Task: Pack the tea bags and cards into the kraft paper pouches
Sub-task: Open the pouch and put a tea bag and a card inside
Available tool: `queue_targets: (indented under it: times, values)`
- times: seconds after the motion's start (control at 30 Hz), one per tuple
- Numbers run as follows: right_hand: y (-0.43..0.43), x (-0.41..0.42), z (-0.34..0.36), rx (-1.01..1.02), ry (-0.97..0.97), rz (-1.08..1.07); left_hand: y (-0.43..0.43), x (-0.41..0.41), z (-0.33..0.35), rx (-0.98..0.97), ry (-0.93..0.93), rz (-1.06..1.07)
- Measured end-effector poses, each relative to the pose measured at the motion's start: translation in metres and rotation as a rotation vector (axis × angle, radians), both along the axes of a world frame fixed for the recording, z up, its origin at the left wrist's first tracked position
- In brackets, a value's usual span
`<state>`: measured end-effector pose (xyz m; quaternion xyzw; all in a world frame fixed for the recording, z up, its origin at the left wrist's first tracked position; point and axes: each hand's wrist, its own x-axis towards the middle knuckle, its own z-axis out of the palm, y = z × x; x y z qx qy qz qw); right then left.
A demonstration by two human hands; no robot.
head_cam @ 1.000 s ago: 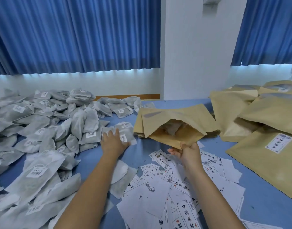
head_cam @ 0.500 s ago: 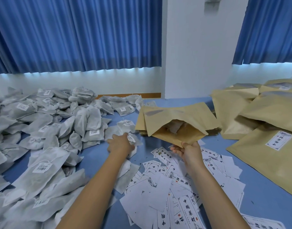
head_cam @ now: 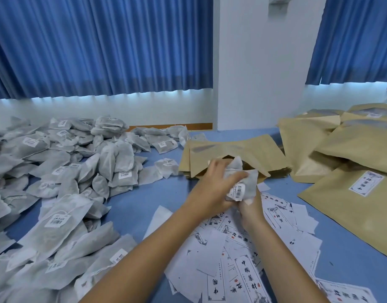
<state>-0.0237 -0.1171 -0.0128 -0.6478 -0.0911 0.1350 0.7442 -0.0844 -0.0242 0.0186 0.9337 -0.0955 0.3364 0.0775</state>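
My left hand (head_cam: 217,182) grips a bunch of white tea bags (head_cam: 242,178) with barcode tags and holds them at the mouth of an open kraft paper pouch (head_cam: 236,152). That pouch lies on top of a flat stack of pouches. My right hand (head_cam: 251,212) sits just under the tea bags and holds the pouch's near edge; its fingers are mostly hidden behind the bags. Printed white cards (head_cam: 234,256) lie scattered under both forearms. A large heap of loose tea bags (head_cam: 63,171) covers the left of the blue table (head_cam: 131,204).
Several larger kraft pouches (head_cam: 352,193), one with a printed label, lie overlapped on the right side. A white pillar (head_cam: 260,73) and blue curtains stand behind the table. Single tea bags (head_cam: 166,168) lie between the heap and the pouch stack.
My left hand closed on tea bags at the edge of the heap and carried them right to the pouch mouth. My right hand kept its hold at the pouch's near edge.
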Motion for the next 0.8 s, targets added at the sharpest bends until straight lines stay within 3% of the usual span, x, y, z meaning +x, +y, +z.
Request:
queue_targets:
  times: [0.07, 0.13, 0.23, 0.33, 0.43, 0.53, 0.63, 0.7, 0.8]
  values:
    - [0.002, -0.004, 0.001, 0.059, 0.014, -0.008, -0.003, 0.011, -0.003, -0.002, 0.101, 0.124]
    - [0.004, -0.005, -0.001, 0.085, 0.012, -0.046, -0.003, 0.022, 0.004, -0.131, 0.225, 0.253]
    - [0.006, -0.01, -0.002, -0.075, -0.133, -0.035, 0.005, 0.042, 0.01, -0.455, 0.574, 0.421]
    - [0.013, -0.031, 0.001, 0.002, -0.172, 0.121, 0.03, 0.046, 0.003, -0.767, 0.655, 0.5]
    - [0.016, -0.034, 0.001, 0.056, -0.096, 0.201, 0.041, 0.05, 0.005, -0.452, 0.759, 0.606]
    - [0.005, -0.015, 0.004, 0.114, 0.054, 0.04, 0.025, 0.045, 0.017, -0.255, 0.695, 0.435]
    - [-0.003, -0.003, 0.007, 0.221, 0.152, 0.019, 0.01, 0.014, 0.014, 0.066, 0.488, 0.26]
    - [-0.004, -0.001, 0.005, 0.212, 0.186, 0.007, 0.01, -0.013, 0.013, 0.002, 0.374, 0.051]
    - [-0.006, 0.0, 0.005, 0.256, 0.257, 0.007, 0.022, -0.049, 0.024, -0.2, 0.435, -0.125]
